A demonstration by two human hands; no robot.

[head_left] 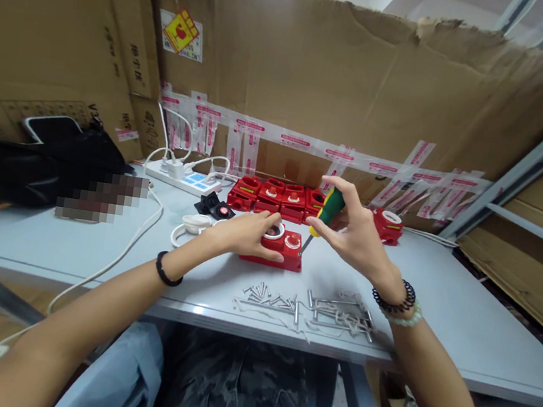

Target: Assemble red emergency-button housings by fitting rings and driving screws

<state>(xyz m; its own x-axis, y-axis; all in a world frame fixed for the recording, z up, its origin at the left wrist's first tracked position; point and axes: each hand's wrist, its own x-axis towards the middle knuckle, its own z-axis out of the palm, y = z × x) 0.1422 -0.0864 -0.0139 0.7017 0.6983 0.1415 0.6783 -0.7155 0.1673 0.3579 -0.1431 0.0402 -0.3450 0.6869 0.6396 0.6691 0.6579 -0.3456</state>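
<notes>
A red box-shaped device with a white ring and a round red knob lies on the table in front of me. My left hand rests over its left part, thumb along the near side and fingers across the top. In my right hand is a screwdriver with a green and yellow handle, tilted, its tip at the right corner of the device. Whether the tip sits in a screw is too small to tell. Nearer to me lie several loose screws and metal rods with whitish strings.
Several more red devices stand in a row behind, another at the right. Black parts and a coiled white cable lie left of the device. A power strip, black bag and cardboard walls border the table.
</notes>
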